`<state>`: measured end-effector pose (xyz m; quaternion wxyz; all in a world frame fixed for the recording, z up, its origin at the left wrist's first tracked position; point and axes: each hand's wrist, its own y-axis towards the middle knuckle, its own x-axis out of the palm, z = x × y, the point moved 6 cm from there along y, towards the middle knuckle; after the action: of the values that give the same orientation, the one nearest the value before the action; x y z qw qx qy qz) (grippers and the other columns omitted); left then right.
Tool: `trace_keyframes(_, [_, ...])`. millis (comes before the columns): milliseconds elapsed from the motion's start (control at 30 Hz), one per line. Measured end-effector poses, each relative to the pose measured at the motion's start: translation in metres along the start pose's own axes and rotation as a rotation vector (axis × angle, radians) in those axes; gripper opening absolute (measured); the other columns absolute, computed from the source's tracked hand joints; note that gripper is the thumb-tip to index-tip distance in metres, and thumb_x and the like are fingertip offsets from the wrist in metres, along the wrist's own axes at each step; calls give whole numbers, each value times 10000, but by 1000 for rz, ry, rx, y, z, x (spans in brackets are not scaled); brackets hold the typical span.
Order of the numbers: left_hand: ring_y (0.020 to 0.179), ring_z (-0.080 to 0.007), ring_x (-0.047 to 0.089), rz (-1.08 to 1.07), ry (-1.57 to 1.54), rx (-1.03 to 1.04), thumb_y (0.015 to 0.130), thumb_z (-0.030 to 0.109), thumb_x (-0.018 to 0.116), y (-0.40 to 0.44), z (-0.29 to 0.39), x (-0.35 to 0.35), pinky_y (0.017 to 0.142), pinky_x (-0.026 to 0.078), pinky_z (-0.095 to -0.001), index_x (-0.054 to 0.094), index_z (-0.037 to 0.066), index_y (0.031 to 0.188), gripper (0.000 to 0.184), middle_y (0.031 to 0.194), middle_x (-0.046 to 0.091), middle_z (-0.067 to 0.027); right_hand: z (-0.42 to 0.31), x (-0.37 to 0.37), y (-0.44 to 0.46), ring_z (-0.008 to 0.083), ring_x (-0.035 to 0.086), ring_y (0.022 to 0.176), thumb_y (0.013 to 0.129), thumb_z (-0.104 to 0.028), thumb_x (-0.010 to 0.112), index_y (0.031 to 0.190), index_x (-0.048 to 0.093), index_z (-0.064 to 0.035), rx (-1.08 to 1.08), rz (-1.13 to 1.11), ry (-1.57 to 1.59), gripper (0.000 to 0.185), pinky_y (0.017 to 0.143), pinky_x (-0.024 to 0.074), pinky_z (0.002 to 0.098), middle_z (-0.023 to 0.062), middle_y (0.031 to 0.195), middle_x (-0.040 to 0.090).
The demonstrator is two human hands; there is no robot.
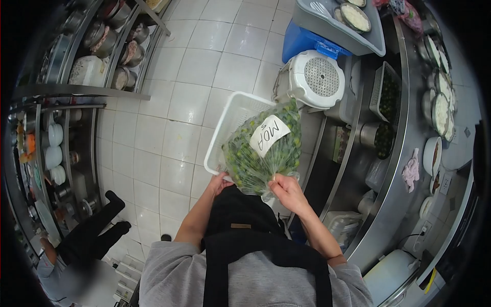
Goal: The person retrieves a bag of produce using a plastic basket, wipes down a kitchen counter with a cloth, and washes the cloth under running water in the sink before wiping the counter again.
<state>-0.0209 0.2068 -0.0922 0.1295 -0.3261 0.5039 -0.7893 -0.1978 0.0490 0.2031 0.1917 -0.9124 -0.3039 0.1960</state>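
A clear plastic bag of small green, lime-like fruits hangs in front of me, a white label with handwritten letters on its side. My right hand is closed around the gathered neck of the bag. The bag is over the right part of a white plastic basket and hides much of it. My left hand grips the near rim of this basket, its fingers partly hidden. The part of the basket that shows has a perforated wall.
A white lidded bin and a blue container stand ahead right. Along the right runs a steel counter with trays and bowls. Metal shelves line the left. Another person is at lower left, legs stretched toward the tiled floor.
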Motion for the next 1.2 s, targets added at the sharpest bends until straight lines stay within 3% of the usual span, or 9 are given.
trace_keyframes(300, [781, -224, 581, -101, 182, -164, 740, 139, 515, -20, -18, 30, 631, 515, -315, 388, -9, 1092, 403, 957, 540, -139, 17, -39, -12, 26, 265, 480, 759, -87, 466, 545, 356, -65, 120, 113, 193, 242, 425, 214, 221, -76, 511, 309])
trace_keyframes(500, [677, -270, 580, 240, 114, -91, 715, 118, 494, 11, -25, 38, 513, 524, -359, 354, 15, 1091, 414, 899, 523, -163, 61, -47, -40, 20, 244, 485, 742, -89, 462, 545, 358, -98, 190, 286, 486, 223, 434, 192, 205, -81, 527, 303])
trace_keyframes(633, [470, -266, 558, 715, 663, 185, 712, 128, 492, 8, 39, 14, 379, 491, -325, 22, 58, 1295, 752, 848, 541, -212, 108, -47, -72, 38, 313, 503, 736, -94, 482, 582, 434, -85, 251, 506, 728, 161, 460, 238, 195, -62, 554, 368])
trace_keyframes(700, [439, -263, 554, 791, 801, 151, 707, 152, 507, -9, 70, -2, 385, 486, -323, -139, 81, 1285, 870, 805, 551, -223, 136, -44, -85, 53, 338, 500, 728, -96, 491, 606, 462, -91, 318, 613, 894, 126, 464, 271, 196, -54, 564, 383])
trace_keyframes(833, [579, -262, 592, 952, 872, 272, 699, 129, 486, -27, 99, -55, 395, 497, -315, -141, 95, 1288, 860, 855, 538, -234, 235, -58, -98, 76, 366, 497, 716, -104, 504, 589, 450, -105, 384, 874, 1164, 138, 454, 305, 216, -34, 559, 388])
trace_keyframes(933, [638, -282, 591, 896, 692, 324, 693, 90, 463, -72, 111, -28, 418, 519, -328, -105, 111, 1296, 829, 947, 500, -231, 324, -83, -102, 108, 383, 423, 724, -120, 486, 575, 413, -124, 400, 1007, 1321, 167, 359, 316, 263, -18, 539, 386])
trace_keyframes(967, [659, -272, 582, 876, 623, 365, 711, 95, 450, -74, 108, -32, 428, 529, -330, 131, 81, 1242, 619, 955, 487, -200, 344, -90, -107, 115, 390, 412, 726, -122, 482, 584, 404, -122, 433, 1070, 1358, 163, 338, 307, 269, -13, 535, 384])
trace_keyframes(1133, [679, -277, 589, 738, 594, 225, 726, 96, 437, -67, 81, -53, 465, 536, -331, 276, 43, 1152, 458, 947, 496, -183, 422, -97, -132, 123, 396, 403, 753, -123, 470, 618, 379, -116, 364, 1463, 1439, 163, 298, 276, 280, -16, 532, 359])
trace_keyframes(1200, [683, -277, 591, 720, 618, 167, 731, 97, 435, -67, 79, -45, 480, 539, -333, 316, 32, 1117, 409, 946, 499, -176, 459, -85, -132, 127, 420, 456, 765, -128, 475, 678, 445, -76, 333, 1518, 1389, 106, 366, 341, 288, -9, 564, 387])
